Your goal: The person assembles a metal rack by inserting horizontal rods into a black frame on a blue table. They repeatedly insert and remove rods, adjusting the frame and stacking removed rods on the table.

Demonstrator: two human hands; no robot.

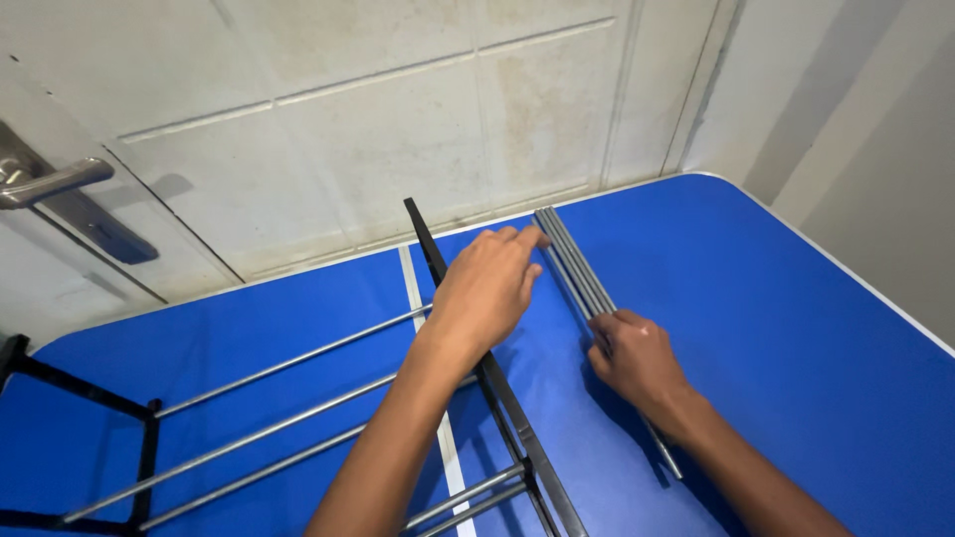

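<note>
A bundle of several grey metal rods (577, 261) lies on the blue table (756, 298), running from the far edge toward me. My right hand (637, 360) rests on the near part of the bundle, fingers curled over the rods. My left hand (487, 288) reaches across a black frame bar (428, 249), fingertips touching the far end of the rods. A partly built rack with black end frames and silver rods (288, 363) lies on the table's left half.
A cream panelled door (348, 129) with a metal lever handle (50, 182) stands behind the table. A white seam (410, 288) crosses the tabletop. A grey wall (865, 119) runs along the right edge.
</note>
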